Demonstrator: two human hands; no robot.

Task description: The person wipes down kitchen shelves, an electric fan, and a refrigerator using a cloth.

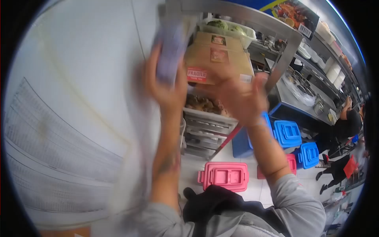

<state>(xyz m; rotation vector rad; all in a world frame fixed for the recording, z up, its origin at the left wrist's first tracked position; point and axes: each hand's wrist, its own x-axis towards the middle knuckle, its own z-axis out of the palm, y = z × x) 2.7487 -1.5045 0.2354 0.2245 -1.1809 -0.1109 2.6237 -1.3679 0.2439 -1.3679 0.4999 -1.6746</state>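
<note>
My left hand (165, 89) is raised beside the white wall, its fingers closed round an oblong purple-grey thing (170, 55). Motion blur hides what kind of thing it is. To the right of it, my right hand (242, 98) is also blurred, its thumb apart from the outstretched fingers and nothing visible in it. Behind the right hand, a cardboard box (201, 49) with a red "FRAGILE" label rests on a metal rack (213, 118). Brown food pieces (201, 103) lie on a tray below the box.
Printed sheets (59, 158) hang on the wall at left. A white tub (246, 37) of green vegetables stands behind the box. Pink lidded bins (225, 175) and blue lidded bins (287, 133) stand on the floor. Other people (343, 126) are at far right, near steel counters (296, 98).
</note>
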